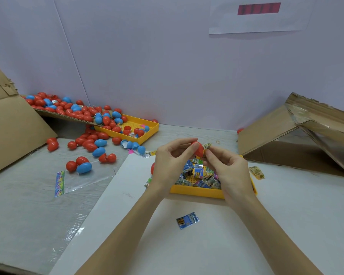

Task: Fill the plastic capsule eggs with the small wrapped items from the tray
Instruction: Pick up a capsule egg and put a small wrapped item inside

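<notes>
— While you have that red egg (pixel 197 149) up between your hands, how does it feel to you?

— I would judge it light, hollow and smooth. Hard plastic, so it should stand a firm pinch, but the curved shell looks likely to slip if you squeeze at the tip. Take it round the widest part.

— And the wrapper?

— Thin and crinkly, nearly weightless by the look of it. You can fold or crush it without harm. Pinch it by one end and feed the other end in.

— What is my left hand (pixel 170 161) doing?

— Your thumb and forefinger are curled round the egg, gripping it from the left. The other fingers are loosely bent below.

— My right hand (pixel 225 165)?

— Its fingertips pinch a small wrapped item (pixel 207 145) right against the egg's right side. Whether the egg is open there, I cannot tell; your fingers hide the seam.

— Where is all this?

— Just above the far edge of the near tray (pixel 197 192), which holds a heap of wrappers. One blue packet (pixel 187 220) lies loose on the white sheet nearer you, another yellow one (pixel 257 172) just right of the tray.

— And the other eggs?

— Piled at far left, red and blue, spilling off a cardboard flap over a second tray (pixel 147 133) and onto the table.
</notes>
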`<state>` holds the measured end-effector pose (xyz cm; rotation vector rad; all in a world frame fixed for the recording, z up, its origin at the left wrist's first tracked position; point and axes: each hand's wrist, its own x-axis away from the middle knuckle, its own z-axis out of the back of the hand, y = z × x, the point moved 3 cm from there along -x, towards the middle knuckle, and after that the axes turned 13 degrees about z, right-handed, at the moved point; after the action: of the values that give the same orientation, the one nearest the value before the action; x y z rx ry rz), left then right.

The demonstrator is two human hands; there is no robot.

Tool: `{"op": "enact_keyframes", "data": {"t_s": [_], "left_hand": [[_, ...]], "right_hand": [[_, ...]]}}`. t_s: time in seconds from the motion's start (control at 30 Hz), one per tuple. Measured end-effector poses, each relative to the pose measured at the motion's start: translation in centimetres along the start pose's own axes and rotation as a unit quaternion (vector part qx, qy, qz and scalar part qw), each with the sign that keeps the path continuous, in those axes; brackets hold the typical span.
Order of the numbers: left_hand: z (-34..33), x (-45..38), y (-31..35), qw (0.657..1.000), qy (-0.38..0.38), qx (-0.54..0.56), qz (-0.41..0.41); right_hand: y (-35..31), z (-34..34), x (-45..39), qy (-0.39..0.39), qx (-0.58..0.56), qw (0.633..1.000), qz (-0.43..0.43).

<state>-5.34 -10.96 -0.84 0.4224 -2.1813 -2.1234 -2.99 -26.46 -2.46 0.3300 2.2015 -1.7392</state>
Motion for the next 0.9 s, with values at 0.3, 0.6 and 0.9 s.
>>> {"op": "enact_keyframes", "data": {"t_s": [0.3, 0.6, 0.9], "left_hand": [[0.18, -0.04, 0.17, 1.000, 0.001, -0.019, -0.013], [-0.02, 0.09, 0.19, 0.999, 0.007, -0.041, -0.012], [0.00, 0.08, 0.12, 0.998, -0.002, -0.056, -0.013]], "right_hand": [[0.20, -0.45, 0.15, 0.002, -0.038, 0.999, -0.024], [-0.22, -0.29, 0.22, 0.026, -0.024, 0.999, -0.025], [-0.02, -0.21, 0.26, 0.021, -0.068, 0.994, -0.085]]}}
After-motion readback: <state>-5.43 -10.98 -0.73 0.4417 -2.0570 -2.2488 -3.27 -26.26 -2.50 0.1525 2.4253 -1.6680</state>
